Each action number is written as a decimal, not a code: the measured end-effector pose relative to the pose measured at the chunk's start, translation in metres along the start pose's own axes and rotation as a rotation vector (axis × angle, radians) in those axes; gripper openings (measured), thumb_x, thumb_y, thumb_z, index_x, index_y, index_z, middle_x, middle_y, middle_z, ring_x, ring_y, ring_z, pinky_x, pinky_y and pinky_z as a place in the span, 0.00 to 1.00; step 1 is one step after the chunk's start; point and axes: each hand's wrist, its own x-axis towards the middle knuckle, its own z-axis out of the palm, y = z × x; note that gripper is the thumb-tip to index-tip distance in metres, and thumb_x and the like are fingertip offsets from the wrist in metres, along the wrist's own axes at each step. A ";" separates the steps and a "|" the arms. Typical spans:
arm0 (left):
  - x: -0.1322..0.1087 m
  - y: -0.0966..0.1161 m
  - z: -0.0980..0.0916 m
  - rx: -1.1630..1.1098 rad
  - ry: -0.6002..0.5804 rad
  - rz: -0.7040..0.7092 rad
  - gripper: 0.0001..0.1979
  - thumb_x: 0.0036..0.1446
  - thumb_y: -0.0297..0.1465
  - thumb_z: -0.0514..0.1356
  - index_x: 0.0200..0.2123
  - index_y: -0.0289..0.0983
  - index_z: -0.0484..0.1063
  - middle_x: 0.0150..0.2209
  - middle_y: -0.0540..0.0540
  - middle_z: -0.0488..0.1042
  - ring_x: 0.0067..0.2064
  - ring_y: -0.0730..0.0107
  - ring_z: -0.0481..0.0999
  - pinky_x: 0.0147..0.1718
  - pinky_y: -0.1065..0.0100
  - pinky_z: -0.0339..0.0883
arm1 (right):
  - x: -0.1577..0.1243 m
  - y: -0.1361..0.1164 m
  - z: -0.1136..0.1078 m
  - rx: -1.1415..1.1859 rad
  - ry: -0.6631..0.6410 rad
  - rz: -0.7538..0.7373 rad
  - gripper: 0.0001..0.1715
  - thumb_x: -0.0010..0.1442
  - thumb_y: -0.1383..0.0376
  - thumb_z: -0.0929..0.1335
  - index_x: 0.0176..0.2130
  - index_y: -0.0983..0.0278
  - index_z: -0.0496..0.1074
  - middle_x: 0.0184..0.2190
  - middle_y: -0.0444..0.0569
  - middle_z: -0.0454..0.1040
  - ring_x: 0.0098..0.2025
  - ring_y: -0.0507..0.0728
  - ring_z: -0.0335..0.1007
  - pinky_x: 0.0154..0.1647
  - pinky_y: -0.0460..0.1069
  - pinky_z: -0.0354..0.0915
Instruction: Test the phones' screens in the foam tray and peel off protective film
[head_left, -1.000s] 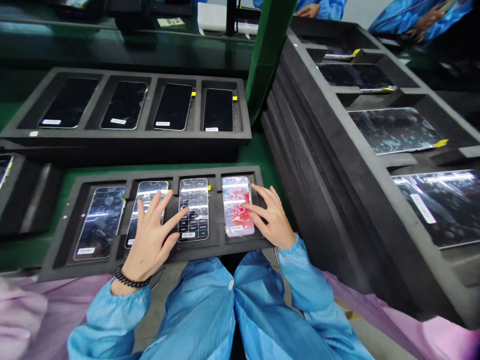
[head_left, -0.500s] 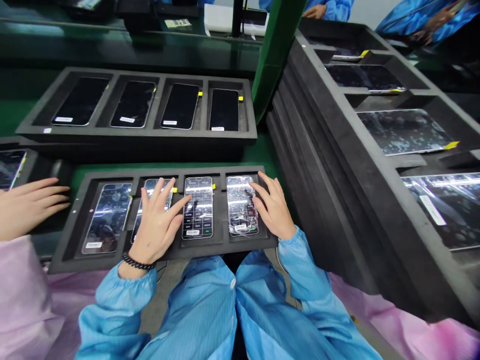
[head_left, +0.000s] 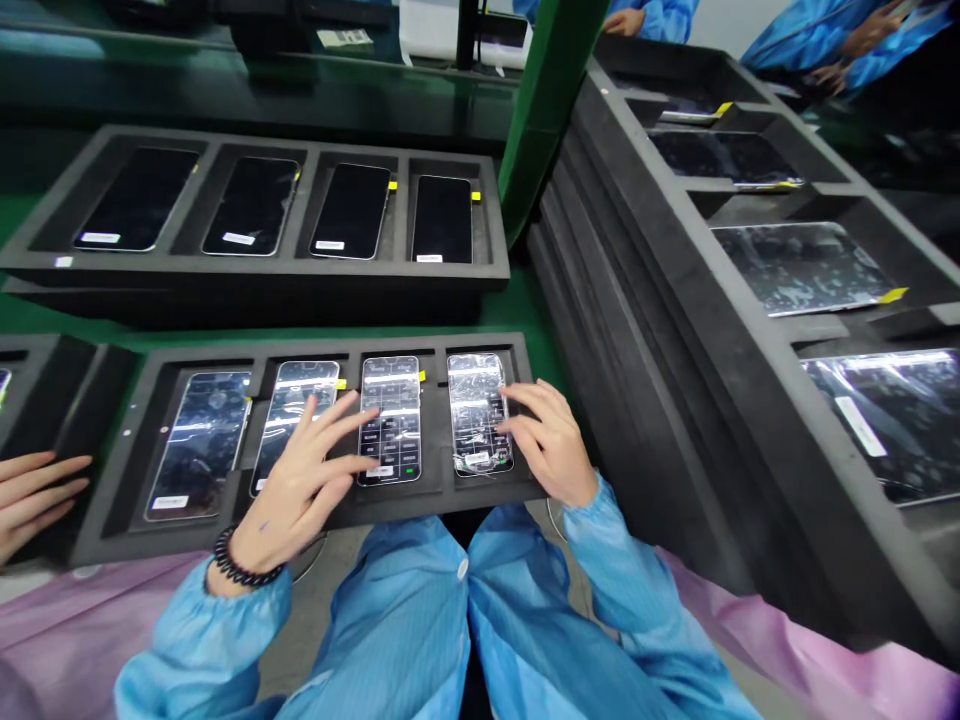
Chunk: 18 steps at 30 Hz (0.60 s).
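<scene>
"Hands?"
"Left hand [head_left: 304,480] at the third phone [head_left: 391,430], right hand [head_left: 551,440] at the rightmost phone [head_left: 478,410]: fingers extended, neither gripping."
"Handling?"
"Both lie in the dark tray [head_left: 436,430]; probably light, rigid, slippery, fragile (rightmost's film [head_left: 469,370] wrinkled). Take long edges."

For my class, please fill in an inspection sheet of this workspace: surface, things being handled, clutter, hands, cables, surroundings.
Surface: green table, partly covered.
Things: four phones in the near tray; the right two show lit grids.
Clutter: paper slip at the back.
Hands: left hand at the third phone from left; right hand at the rightmost phone.
Cables: thin cord below the near tray.
Surroundings: far tray; tray stack at right; co-worker's hand at left.
</scene>
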 end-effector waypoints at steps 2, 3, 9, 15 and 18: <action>0.013 -0.001 0.004 0.055 0.114 -0.067 0.21 0.69 0.31 0.45 0.49 0.42 0.78 0.68 0.44 0.63 0.74 0.51 0.52 0.72 0.37 0.35 | 0.013 0.003 0.007 -0.091 0.010 0.046 0.20 0.73 0.62 0.60 0.47 0.61 0.79 0.61 0.55 0.72 0.64 0.63 0.65 0.67 0.67 0.60; 0.020 -0.001 0.007 0.098 0.160 -0.101 0.21 0.69 0.32 0.45 0.51 0.41 0.77 0.69 0.43 0.62 0.74 0.50 0.51 0.72 0.36 0.33 | 0.019 0.005 0.011 -0.130 -0.002 0.058 0.20 0.73 0.61 0.60 0.51 0.61 0.78 0.63 0.56 0.69 0.65 0.64 0.63 0.68 0.68 0.58; 0.045 -0.006 0.023 0.250 0.155 -0.227 0.22 0.70 0.37 0.46 0.58 0.42 0.73 0.73 0.41 0.52 0.75 0.44 0.45 0.71 0.32 0.30 | 0.034 0.012 0.027 -0.202 -0.153 0.072 0.22 0.73 0.58 0.60 0.58 0.58 0.73 0.70 0.56 0.58 0.69 0.66 0.56 0.71 0.72 0.49; 0.045 -0.012 0.032 0.305 0.021 -0.322 0.25 0.71 0.42 0.45 0.63 0.42 0.68 0.75 0.38 0.46 0.75 0.42 0.42 0.68 0.28 0.32 | 0.033 0.015 0.025 -0.205 -0.068 0.123 0.23 0.74 0.58 0.58 0.61 0.59 0.70 0.69 0.57 0.60 0.68 0.66 0.57 0.70 0.71 0.51; 0.044 -0.013 0.033 0.298 0.018 -0.354 0.27 0.70 0.43 0.44 0.67 0.40 0.63 0.74 0.34 0.45 0.75 0.41 0.42 0.67 0.28 0.33 | 0.035 0.018 0.025 -0.257 0.025 0.177 0.21 0.73 0.59 0.58 0.57 0.60 0.71 0.66 0.57 0.63 0.66 0.67 0.60 0.67 0.69 0.56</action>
